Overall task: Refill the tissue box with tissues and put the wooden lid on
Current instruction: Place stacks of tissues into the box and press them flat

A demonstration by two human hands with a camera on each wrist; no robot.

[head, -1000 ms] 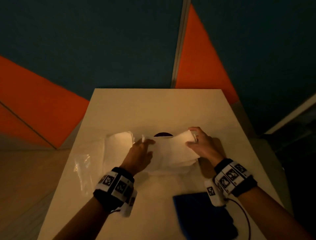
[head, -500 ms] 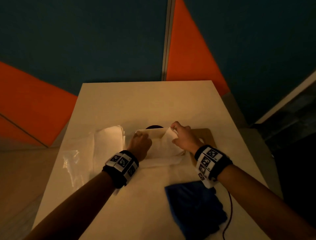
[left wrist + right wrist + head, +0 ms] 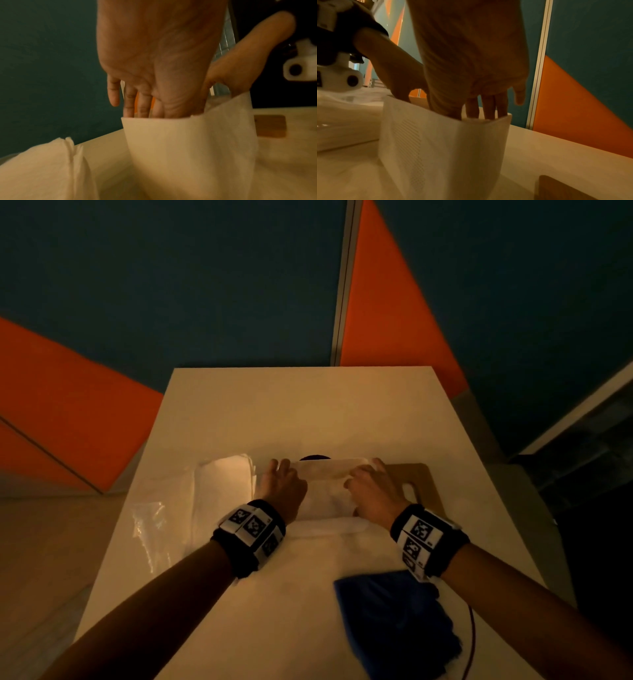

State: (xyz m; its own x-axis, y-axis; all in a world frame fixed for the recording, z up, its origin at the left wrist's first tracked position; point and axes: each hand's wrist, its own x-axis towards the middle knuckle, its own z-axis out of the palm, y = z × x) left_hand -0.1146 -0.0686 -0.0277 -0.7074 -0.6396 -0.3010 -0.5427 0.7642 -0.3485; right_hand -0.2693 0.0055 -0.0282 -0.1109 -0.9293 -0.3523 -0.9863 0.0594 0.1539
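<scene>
Pressing: both hands push tissues down inside the tissue box at mid-desk.
Left hand: fingers straight, in box.
Right hand: fingers straight, in box.
Wooden lid: flat, right of box.

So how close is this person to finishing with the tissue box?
Roughly midway. Done: tissues are in the white tissue box. In hand: the left hand and right hand reach fingers down into the box, seemingly pressing the tissues. Left: the wooden lid lies on the table, and a spare tissue stack waits left.
</scene>
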